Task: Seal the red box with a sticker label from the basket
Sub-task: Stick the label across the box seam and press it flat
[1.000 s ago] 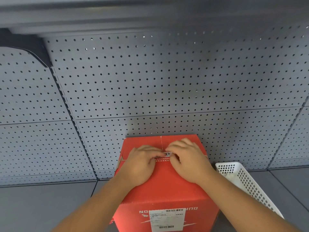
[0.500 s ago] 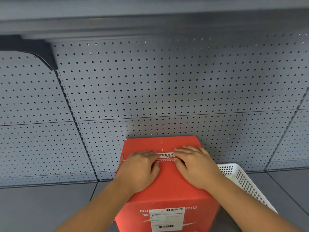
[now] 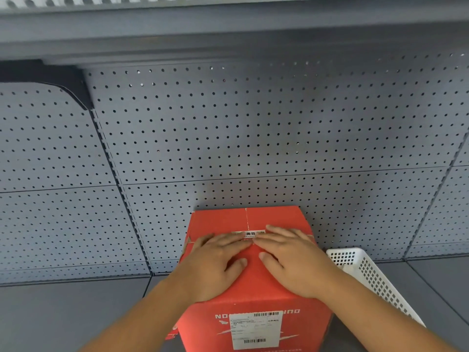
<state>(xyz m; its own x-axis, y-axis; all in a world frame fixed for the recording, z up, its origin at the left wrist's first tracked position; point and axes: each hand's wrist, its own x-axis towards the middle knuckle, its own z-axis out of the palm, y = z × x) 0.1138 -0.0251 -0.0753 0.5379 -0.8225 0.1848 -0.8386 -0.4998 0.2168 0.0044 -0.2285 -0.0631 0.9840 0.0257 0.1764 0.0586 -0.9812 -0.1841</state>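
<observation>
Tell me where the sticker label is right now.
In the head view the sticker label lies across the centre seam on top of the red box, between the fingertips of the left hand and right hand.

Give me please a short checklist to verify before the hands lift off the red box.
1. Sticker label lies across the flap seam: ok.
2. Left hand flat on the red box: ok.
3. Right hand flat on the box top: ok.
4. Label ends stuck down: cannot tell, fingers cover them.
5. Flaps closed behind the label: ok.
6. White basket to the right of the box: ok.
</observation>
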